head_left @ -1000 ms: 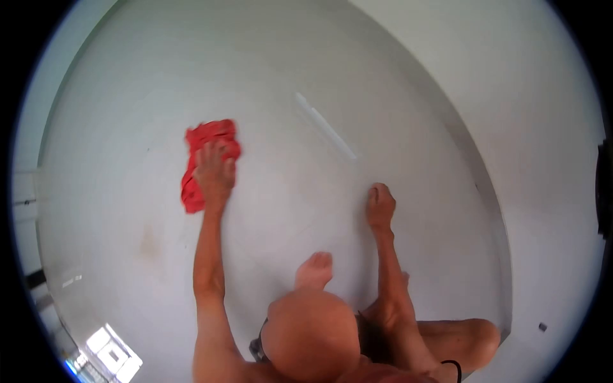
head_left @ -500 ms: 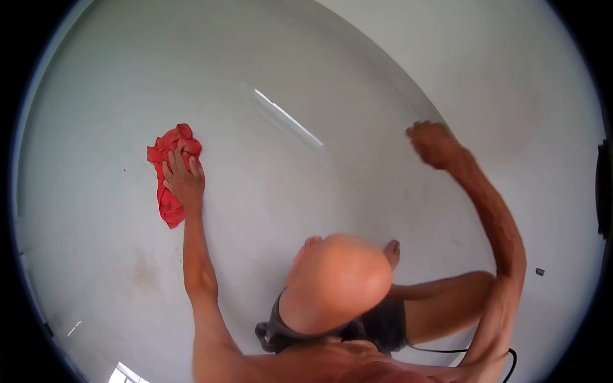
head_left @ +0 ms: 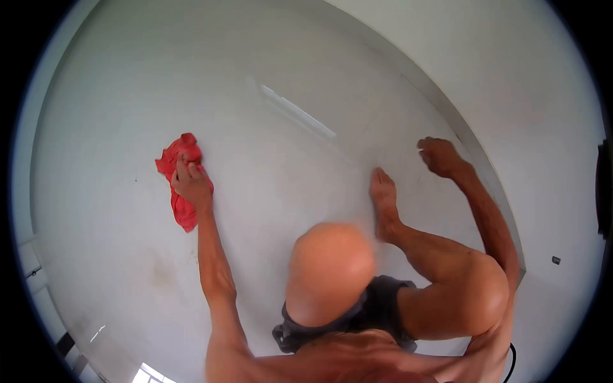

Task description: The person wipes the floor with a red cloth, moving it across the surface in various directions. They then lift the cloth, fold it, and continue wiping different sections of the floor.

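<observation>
Under the left hand (head_left: 190, 185) lies a red cloth (head_left: 183, 216), and the grip there is closed down on it: the fingers sit close together and bent over the crumpled fabric, pinning it flat against the floor (head_left: 287, 191). Part of the cloth bunches out beyond the fingertips and another part trails out below the heel of the hand, toward the person. The left arm runs straight back from the cloth to the bottom of the view. The cloth sits on the left side of the pale, glossy floor, well apart from the wall. A faint brownish smudge (head_left: 156, 271) marks the floor nearer the person, just left of the forearm. Toward the middle, a long bright streak (head_left: 297, 112) of reflected light crosses the floor at a slant. The person is crouched low, with one bare knee (head_left: 329, 268) raised in the centre of the view and the other knee (head_left: 476, 290) bent out to the right above dark shorts (head_left: 383, 306). A bare foot (head_left: 383, 198) is planted on the floor ahead of that right knee. Just beyond the foot, the right hand (head_left: 440, 156) rests on the floor close to the foot of the white wall (head_left: 523, 96); its grip is loose, fingers lightly bent and holding nothing. The right arm reaches out to it along the line where floor and wall meet.
</observation>
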Demonstrator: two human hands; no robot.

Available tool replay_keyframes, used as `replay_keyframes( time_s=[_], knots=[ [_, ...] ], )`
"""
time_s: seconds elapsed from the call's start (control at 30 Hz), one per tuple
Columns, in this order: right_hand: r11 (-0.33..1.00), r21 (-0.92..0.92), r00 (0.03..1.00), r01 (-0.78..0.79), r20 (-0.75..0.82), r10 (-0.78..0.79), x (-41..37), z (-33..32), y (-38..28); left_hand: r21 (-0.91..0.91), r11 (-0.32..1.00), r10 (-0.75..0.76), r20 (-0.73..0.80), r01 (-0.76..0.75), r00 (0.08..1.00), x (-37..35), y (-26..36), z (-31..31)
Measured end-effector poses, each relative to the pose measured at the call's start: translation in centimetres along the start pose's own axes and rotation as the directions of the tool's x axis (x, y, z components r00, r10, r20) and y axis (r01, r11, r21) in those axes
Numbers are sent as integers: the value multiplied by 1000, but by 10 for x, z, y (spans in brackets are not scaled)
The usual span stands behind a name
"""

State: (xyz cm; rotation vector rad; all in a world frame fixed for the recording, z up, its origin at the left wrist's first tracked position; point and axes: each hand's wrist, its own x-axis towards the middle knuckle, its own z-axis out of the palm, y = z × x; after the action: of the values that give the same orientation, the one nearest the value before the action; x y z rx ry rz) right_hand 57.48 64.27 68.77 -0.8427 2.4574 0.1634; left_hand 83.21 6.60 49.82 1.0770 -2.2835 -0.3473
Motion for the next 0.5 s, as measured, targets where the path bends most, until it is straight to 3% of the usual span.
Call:
replay_keyframes(
  time_s=[0.1, 0.13, 0.17, 0.2, 0.23, 0.27, 0.33, 0.37, 0.4, 0.43, 0.47, 0.5],
  knots=[
    [987, 158, 998, -9, 67, -1, 21, 14, -30, -307, 897, -257, 220, 317, 941, 16, 43, -1],
    [980, 199, 997, -19, 80, 3, 25, 18, -40, -479, 806, -314, 150, 347, 937, 19, 96, -7],
    [970, 243, 998, 7, 51, -20, 33, 21, -46, -319, 927, -192, 43, 195, 981, 20, 70, 23],
    [960, 280, 999, 6, 35, -17, 31, 23, -49, -395, 889, -225, 59, 230, 972, 18, 100, 31],
    [950, 313, 1000, 14, 21, -21, 31, 24, -50, -353, 874, -337, 54, 334, 940, 10, 129, 36],
    [938, 347, 1000, 18, 10, -23, 29, 26, -52, -429, 768, -410, 241, 476, 879, -2, 115, 67],
    [908, 418, 999, 34, -6, -35, 20, 25, -68, -350, 871, -259, 270, 345, 927, -6, 172, 55],
    [892, 451, 999, 42, -15, -39, 17, 27, -72, -441, 866, -119, 278, 236, 953, -14, 195, 62],
    [880, 473, 999, 41, -29, -31, -5, 36, -76, -333, 942, 113, 214, -37, 970, -46, 206, 68],
    [867, 498, 999, 27, -31, -13, -17, 39, -75, -496, 868, 158, 311, 18, 937, -55, 233, 66],
    [853, 522, 999, 2, -32, 18, -27, 43, -71, -526, 795, 394, 69, -302, 917, -65, 255, 83],
    [840, 541, 998, -42, -21, 64, -37, 46, -69, -482, 652, 589, -164, -586, 791, -77, 276, 101]
  ],
)
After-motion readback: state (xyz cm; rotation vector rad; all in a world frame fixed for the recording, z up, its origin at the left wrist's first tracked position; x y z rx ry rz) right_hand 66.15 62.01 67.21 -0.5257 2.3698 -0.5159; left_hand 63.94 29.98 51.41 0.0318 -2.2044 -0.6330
